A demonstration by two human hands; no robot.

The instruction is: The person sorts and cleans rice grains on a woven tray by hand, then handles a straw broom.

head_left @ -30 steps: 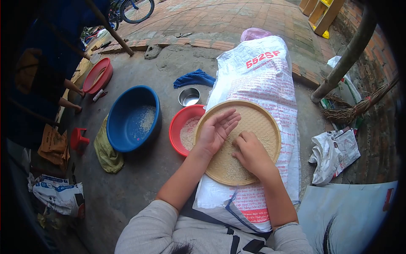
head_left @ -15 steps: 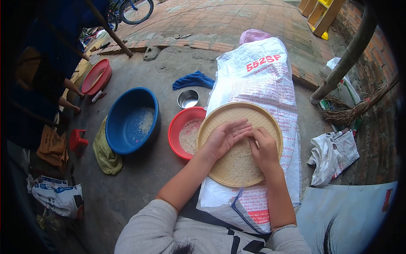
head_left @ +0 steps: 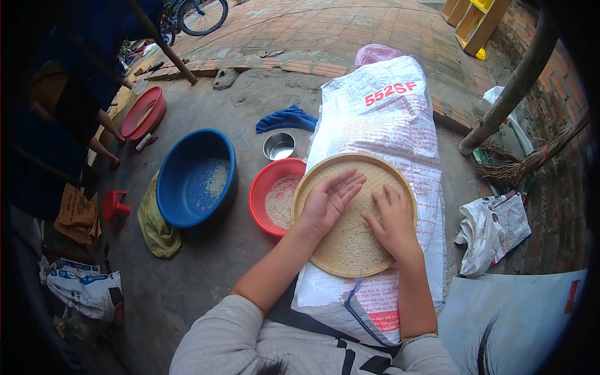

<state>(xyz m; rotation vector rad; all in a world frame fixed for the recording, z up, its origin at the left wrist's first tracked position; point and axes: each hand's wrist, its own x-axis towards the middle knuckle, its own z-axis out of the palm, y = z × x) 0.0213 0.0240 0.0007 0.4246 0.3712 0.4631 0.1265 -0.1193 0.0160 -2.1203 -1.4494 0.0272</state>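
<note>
A round woven tray with a raised rim rests on a white printed sack in front of me. Pale rice grains are spread over its bottom, thicker toward the near side. Above the tray's left part, my left hand is turned palm up, its fingers stretched out and slightly cupped. Whether a few grains lie in that palm is too small to tell. My right hand is palm down at the tray's right side, fingers apart, at or just over the rice.
Left of the tray stands a red basin with rice in it, partly under the tray's rim. Beyond are a metal bowl, a blue cloth and a large blue basin. A wooden post rises at right. Another person's legs show far left.
My right hand has moved away from the left fingertips, down and slightly right, and its fingers have spread over the rice. My left hand has shifted slightly left.
</note>
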